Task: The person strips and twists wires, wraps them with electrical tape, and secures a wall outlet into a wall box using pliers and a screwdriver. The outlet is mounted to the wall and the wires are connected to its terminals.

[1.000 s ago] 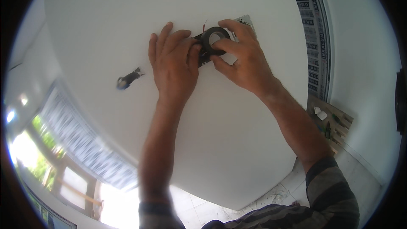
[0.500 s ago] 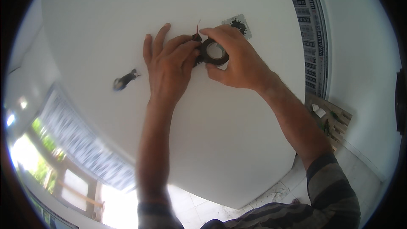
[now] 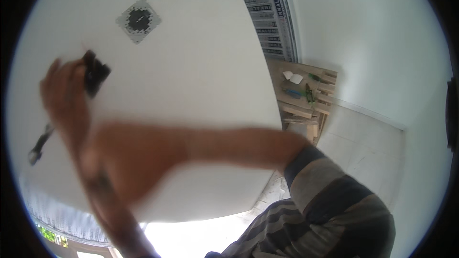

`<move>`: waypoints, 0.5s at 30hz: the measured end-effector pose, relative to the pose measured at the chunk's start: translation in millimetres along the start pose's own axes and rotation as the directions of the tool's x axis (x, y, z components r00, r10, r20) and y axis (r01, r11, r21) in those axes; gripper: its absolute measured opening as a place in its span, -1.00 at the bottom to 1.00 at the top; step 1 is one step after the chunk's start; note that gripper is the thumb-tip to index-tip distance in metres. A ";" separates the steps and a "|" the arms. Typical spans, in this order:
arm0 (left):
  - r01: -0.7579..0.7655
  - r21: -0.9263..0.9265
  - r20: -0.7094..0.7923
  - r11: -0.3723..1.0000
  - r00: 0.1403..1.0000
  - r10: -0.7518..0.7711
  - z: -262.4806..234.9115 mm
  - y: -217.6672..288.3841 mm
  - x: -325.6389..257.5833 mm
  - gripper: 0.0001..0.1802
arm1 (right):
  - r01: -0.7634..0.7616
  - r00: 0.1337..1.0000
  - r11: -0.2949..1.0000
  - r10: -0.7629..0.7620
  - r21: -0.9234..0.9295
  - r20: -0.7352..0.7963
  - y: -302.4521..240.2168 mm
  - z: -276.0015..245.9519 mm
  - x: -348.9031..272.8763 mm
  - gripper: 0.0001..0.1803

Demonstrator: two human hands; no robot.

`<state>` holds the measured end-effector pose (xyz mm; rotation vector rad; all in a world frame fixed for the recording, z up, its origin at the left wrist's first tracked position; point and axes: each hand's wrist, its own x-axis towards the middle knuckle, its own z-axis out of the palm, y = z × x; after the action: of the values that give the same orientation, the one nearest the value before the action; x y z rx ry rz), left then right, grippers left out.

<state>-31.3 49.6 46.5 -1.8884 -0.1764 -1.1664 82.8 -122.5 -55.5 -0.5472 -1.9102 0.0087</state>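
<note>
My left hand (image 3: 67, 91), at the left over a white surface (image 3: 205, 86), holds a small black block-like part (image 3: 97, 74) between thumb and fingers. A faint thin reddish wire (image 3: 85, 48) sticks up from it. My right hand (image 3: 134, 162) is crossed over to my left forearm and smeared by motion, so its fingers cannot be made out. A blurred dark patch shows where that hand meets the forearm; what it is I cannot tell. Farther off lies a square metal mounting plate (image 3: 125, 20) with a black centre.
A short dark piece with a pale end (image 3: 36, 155) lies left of my left hand. Beyond the surface's right edge, a wooden pallet-like stand (image 3: 301, 107) bears green-handled pliers (image 3: 309, 93), a blue tool (image 3: 292, 93) and white pieces (image 3: 296, 79). Film-wrapped material (image 3: 265, 14) stands along the wall.
My view has swung right. My right hand has left the black part, where it held a roll of black tape, and crossed to my left forearm. My left hand keeps the part.
</note>
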 end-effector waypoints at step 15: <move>0.210 -0.053 0.012 0.976 0.978 -0.210 -3.7 65.0 4.7 -0.83 | -0.955 0.287 0.287 0.958 -0.070 0.012 104.9 -35.5 -466.5 -0.59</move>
<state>2.8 6.5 11.5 -1.9568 -0.3589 -1.3174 291.7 -212.8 -477.6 -1.7104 -1.3159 0.7933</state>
